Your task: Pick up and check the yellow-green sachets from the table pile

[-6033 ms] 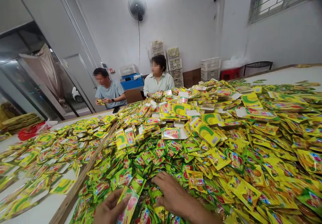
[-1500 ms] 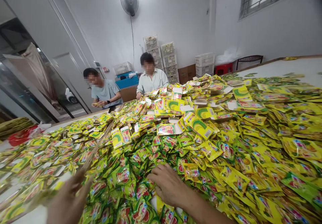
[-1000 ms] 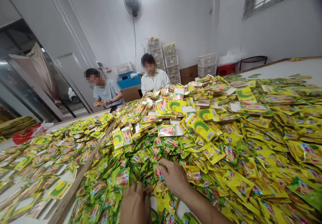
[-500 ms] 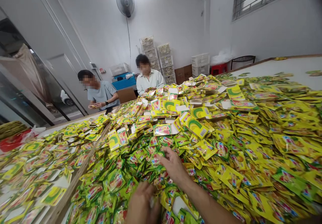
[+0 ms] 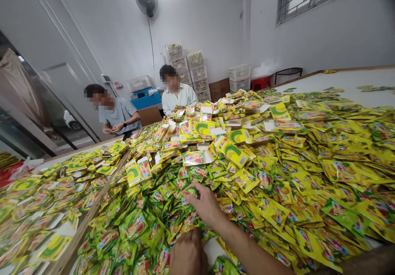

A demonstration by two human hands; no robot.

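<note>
My right hand (image 5: 206, 206) reaches into the pile, with a small green sachet (image 5: 191, 192) pinched between thumb and fingers. Below it my left hand (image 5: 187, 251) shows its back, fingers close together and curled down; whatever they hold is hidden. Around both hands lie many glossy green sachets (image 5: 135, 224) with red fruit pictures. Yellow sachets (image 5: 273, 213) spread to the right. Just beyond the hands, flat yellow cartons (image 5: 231, 151) with white flaps lie heaped on the sachets.
A wooden strip (image 5: 92, 213) divides the heap from more yellow cartons (image 5: 55, 247) at left. Two people sit across the table, a person in blue (image 5: 115, 112) and a person in a pale shirt (image 5: 179, 99). Stacked white crates (image 5: 197, 71) stand behind them.
The view has shifted slightly to the right. My left hand has moved up and right, closer to my right hand. My right hand's fingers have closed on a green sachet.
</note>
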